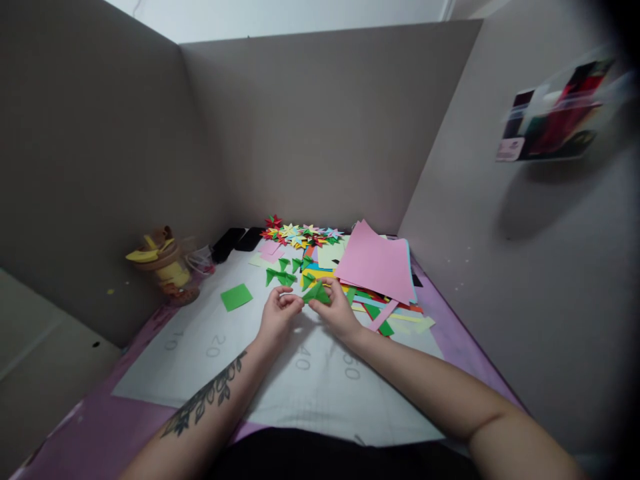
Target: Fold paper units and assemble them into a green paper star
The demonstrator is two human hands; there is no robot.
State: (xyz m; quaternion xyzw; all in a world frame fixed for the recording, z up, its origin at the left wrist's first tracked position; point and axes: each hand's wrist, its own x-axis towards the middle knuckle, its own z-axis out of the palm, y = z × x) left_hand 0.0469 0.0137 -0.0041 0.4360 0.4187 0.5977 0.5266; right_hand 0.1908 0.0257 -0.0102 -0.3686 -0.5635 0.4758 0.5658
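Note:
A small piece of folded green paper (316,294), roughly triangular, is raised just above the white sheet. My right hand (341,313) pinches its right side between thumb and fingers. The thumb and forefinger of my left hand (280,312) close together at its left corner. Just beyond my hands lie several folded green paper pieces (283,277) in a loose group. A flat green paper square (237,297) rests left of my left hand.
Pink paper sheets (376,261) and coloured strips (385,312) lie at right. Folded paper stars (300,235) sit at the back. Dark phone-like objects (235,241) and a brown pot (165,267) stand at left. Grey partitions (320,127) surround the table; a clear holder (560,113) hangs right.

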